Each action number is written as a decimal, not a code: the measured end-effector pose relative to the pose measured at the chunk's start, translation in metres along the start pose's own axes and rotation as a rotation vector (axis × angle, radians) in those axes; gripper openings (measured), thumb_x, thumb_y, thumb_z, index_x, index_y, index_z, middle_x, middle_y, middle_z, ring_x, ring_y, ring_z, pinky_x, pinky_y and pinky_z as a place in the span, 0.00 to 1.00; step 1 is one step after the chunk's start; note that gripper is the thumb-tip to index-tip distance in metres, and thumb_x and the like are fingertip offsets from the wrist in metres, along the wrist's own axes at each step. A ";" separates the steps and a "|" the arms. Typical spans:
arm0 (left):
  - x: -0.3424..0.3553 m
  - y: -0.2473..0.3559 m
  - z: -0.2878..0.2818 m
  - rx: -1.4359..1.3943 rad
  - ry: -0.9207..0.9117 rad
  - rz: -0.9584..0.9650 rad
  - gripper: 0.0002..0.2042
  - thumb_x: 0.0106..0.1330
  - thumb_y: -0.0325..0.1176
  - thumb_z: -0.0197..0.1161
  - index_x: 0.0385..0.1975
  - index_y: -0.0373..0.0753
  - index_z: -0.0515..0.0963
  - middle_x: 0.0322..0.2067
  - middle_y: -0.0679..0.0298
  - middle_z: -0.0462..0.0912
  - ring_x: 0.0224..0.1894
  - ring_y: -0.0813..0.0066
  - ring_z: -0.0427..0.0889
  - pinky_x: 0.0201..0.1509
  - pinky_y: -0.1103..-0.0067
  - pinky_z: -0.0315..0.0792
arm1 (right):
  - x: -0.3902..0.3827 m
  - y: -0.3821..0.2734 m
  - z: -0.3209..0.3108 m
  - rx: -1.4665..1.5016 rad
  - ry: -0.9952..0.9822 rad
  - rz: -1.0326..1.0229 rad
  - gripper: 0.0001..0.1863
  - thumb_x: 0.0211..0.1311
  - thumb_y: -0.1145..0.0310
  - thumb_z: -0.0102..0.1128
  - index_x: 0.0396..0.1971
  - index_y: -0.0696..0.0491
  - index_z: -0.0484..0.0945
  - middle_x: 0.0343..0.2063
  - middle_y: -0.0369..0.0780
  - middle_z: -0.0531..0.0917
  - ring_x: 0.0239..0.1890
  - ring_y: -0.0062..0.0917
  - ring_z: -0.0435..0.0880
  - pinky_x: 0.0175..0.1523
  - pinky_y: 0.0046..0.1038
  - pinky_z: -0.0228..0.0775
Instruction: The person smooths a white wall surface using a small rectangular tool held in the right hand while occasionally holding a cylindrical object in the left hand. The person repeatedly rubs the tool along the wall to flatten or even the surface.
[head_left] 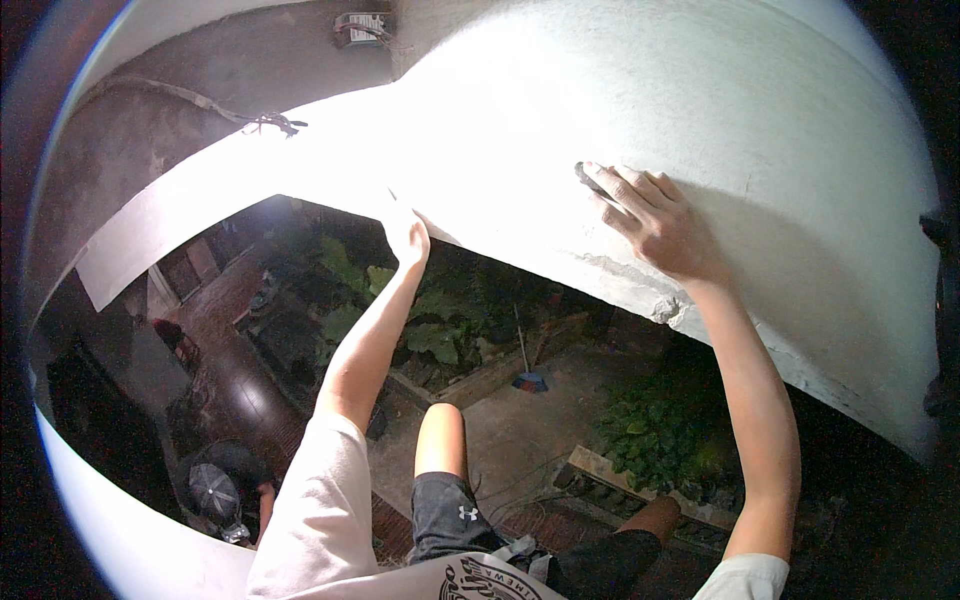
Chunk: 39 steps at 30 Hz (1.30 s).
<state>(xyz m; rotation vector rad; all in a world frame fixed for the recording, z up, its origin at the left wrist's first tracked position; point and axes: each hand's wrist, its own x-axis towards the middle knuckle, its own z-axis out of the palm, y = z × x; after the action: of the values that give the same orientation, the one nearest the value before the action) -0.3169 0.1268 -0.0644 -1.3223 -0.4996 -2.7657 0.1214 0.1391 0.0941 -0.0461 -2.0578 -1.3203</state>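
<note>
Before me stretches a white plastered wall, brightly lit, with a rough chipped lower edge. My right hand is pressed to its face, fingers bent over a small dark pad that touches the plaster. Only one end of the pad shows past the fingers, so its exact kind is unclear. Further left, my left hand rests against the wall's lower edge with its fingers stretched upward. Glare washes out most of those fingers, and no held thing can be made out there.
Loose wires hang from the wall at upper left, near an electrical box. Far below are a broom, leafy plants and a shiny tiled walkway. A person in a cap is at lower left.
</note>
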 end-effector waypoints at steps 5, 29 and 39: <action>0.039 0.001 0.045 0.420 -0.086 -0.019 0.29 0.71 0.41 0.50 0.68 0.34 0.55 0.70 0.53 0.54 0.72 0.55 0.49 0.74 0.65 0.42 | 0.003 -0.001 0.000 0.010 0.031 0.004 0.18 0.57 0.73 0.62 0.49 0.43 0.76 0.59 0.29 0.72 0.59 0.22 0.71 0.65 0.26 0.69; 0.005 0.056 0.131 1.063 -0.079 -0.090 0.36 0.73 0.57 0.34 0.69 0.30 0.50 0.68 0.42 0.53 0.68 0.43 0.55 0.71 0.60 0.48 | 0.003 -0.003 -0.006 0.069 0.032 -0.025 0.11 0.59 0.66 0.62 0.42 0.47 0.81 0.58 0.34 0.74 0.58 0.27 0.73 0.65 0.31 0.72; 0.082 0.039 0.052 1.060 0.111 -0.057 0.36 0.73 0.58 0.37 0.68 0.32 0.53 0.68 0.42 0.52 0.70 0.47 0.52 0.73 0.64 0.44 | 0.004 -0.002 -0.002 0.080 0.009 -0.040 0.09 0.58 0.66 0.63 0.39 0.49 0.81 0.58 0.35 0.73 0.60 0.29 0.72 0.64 0.33 0.71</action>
<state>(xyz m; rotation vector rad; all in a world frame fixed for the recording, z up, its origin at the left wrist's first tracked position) -0.3231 0.1145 0.0389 -0.8486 -1.6605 -1.9644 0.1185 0.1352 0.0957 0.0363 -2.1118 -1.2583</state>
